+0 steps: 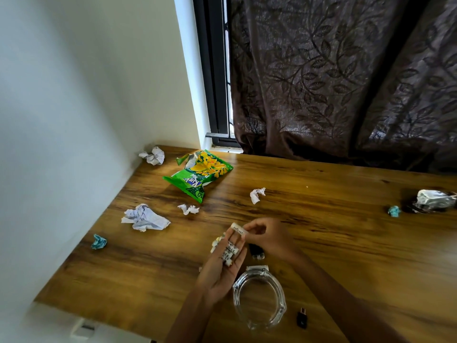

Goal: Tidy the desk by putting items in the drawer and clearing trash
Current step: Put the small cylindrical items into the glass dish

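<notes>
Above the wooden bench (321, 231), the left hand (220, 271) lies palm up, its fingers nearly straight under several small white cylinders (230, 253) pointing toward two o'clock; I cannot count them. The right hand (267, 236) pinches one more white cylinder (238, 230) at the left fingertips. Five white crumpled paper balls (144, 217) and two teal paper wads (99, 242) lie scattered, with one green snack bag (197, 175) at eleven o'clock.
</notes>
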Motion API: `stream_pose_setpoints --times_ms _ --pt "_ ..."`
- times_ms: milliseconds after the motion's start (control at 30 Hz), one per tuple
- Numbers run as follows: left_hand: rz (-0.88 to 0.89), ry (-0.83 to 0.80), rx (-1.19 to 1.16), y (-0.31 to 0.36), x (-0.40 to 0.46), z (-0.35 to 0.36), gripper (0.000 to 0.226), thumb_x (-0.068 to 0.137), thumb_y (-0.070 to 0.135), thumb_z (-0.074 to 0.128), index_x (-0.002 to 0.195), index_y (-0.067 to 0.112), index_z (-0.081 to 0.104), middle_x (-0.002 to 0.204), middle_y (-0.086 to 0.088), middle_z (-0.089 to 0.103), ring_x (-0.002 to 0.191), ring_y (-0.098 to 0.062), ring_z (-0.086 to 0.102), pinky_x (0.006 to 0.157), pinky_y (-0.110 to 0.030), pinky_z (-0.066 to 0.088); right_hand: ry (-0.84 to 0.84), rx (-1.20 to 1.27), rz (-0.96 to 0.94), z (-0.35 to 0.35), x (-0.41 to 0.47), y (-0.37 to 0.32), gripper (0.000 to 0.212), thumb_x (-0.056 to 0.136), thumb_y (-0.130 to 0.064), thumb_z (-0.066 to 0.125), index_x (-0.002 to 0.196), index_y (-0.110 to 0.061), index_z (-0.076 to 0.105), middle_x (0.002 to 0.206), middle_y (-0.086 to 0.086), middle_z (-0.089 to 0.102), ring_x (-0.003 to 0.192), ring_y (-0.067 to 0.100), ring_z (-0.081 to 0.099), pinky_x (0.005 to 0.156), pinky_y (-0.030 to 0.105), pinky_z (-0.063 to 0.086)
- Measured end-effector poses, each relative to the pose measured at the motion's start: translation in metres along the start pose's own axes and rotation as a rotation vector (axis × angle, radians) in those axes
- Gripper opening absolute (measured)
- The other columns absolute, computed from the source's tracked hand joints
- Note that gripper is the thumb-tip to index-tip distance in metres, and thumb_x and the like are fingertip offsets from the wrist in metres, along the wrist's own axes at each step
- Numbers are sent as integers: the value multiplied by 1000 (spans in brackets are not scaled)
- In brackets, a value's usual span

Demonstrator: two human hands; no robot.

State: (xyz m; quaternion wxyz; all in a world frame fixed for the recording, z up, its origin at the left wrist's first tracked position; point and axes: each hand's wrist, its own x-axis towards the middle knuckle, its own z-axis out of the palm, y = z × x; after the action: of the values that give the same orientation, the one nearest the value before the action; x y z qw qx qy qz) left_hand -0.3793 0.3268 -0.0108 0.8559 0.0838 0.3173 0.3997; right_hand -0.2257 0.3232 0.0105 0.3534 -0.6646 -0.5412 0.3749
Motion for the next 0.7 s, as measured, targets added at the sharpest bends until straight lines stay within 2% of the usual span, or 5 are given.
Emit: stream_pose_setpoints --times_ms 200,300,400,533,700 --pt "-15 -59 6 -5 -6 4 43 85 18 52 126 5 54 123 -22 62 107 -26 66 86 -33 57 -72 -15 -45 8 -24 -11 15 80 -22 71 94 -15 70 87 1 70 75 8 62 70 29 52" --pt "-26 -27 -16 -4 -5 1 42 83 11 54 124 4 56 118 -19 66 100 -23 69 84 -32 57 -123 -5 -85 0 -24 -11 8 85 -23 65 91 -21 70 89 -5 71 80 6 65 70 24 52" --pt "-9 -21 -7 -1 -5 -3 41 82 9 53 123 5 57 120 -14 66 103 -21 68 87 -35 56 -49 -139 -53 -11 -21 0 8 86 -18 63 90 -21 69 83 -12 66 71 -2 59 64 13 46" --pt "4 -31 31 5 -8 -8 41 84 11 51 125 9 56 127 -11 63 112 -19 63 91 -35 47 -175 -411 -41 -18 -26 25 12 86 -15 64 96 -19 70 98 -3 67 75 -1 53 67 16 41" --pt "-8 -20 102 1 -12 -9 41 84 11 52 125 9 56 124 -10 65 113 -19 62 92 -32 47 -211 -441 -93 -17 -34 37 15 87 -20 62 99 -20 71 97 -6 65 73 -6 49 65 15 39"
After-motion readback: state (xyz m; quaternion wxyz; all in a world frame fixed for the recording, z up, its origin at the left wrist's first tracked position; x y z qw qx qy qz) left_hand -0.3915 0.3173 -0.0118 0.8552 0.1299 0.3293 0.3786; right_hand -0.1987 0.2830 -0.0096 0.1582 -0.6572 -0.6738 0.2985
